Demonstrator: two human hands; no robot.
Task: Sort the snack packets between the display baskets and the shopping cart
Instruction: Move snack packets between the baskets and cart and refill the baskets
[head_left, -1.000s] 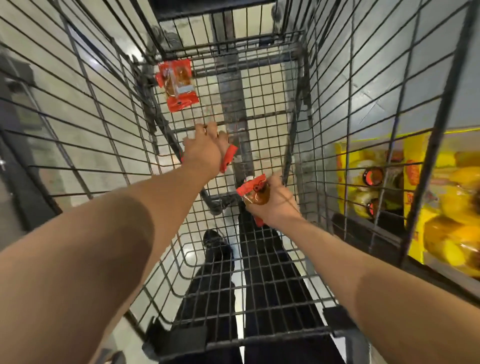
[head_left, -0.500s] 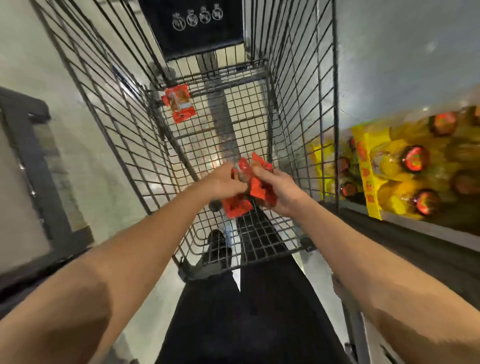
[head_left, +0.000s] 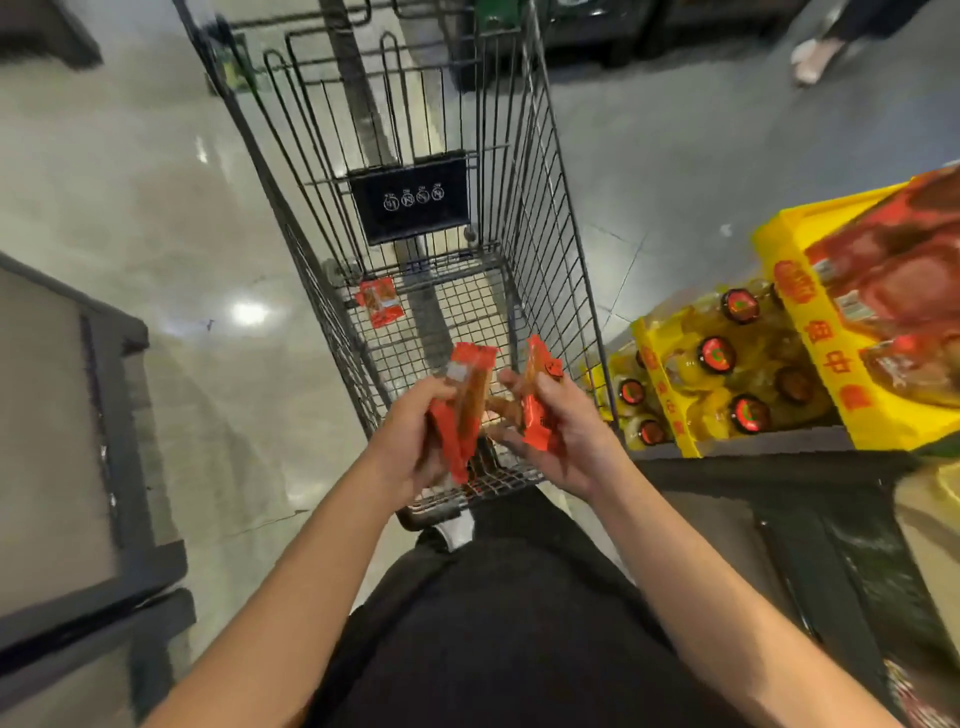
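Note:
My left hand (head_left: 410, 441) grips a red snack packet (head_left: 464, 405) with a clear window, held upright above the near end of the wire shopping cart (head_left: 550, 218). My right hand (head_left: 566, 436) holds a second red packet (head_left: 540, 400) just to the right of it. The two packets stand a small gap apart. A third red packet (head_left: 379, 302) lies on the cart's floor at the far left corner.
Yellow display trays of red-capped bottles (head_left: 727, 384) and red wrapped goods (head_left: 893, 301) stand to the right of the cart. A dark display stand (head_left: 104, 467) is at the left. Polished floor surrounds the cart. Another person's foot (head_left: 810, 57) shows at the top right.
Both hands have lifted out of the cart's bottom with a packet each and risen to its near end. The packets, pressed together half a second ago, are now apart.

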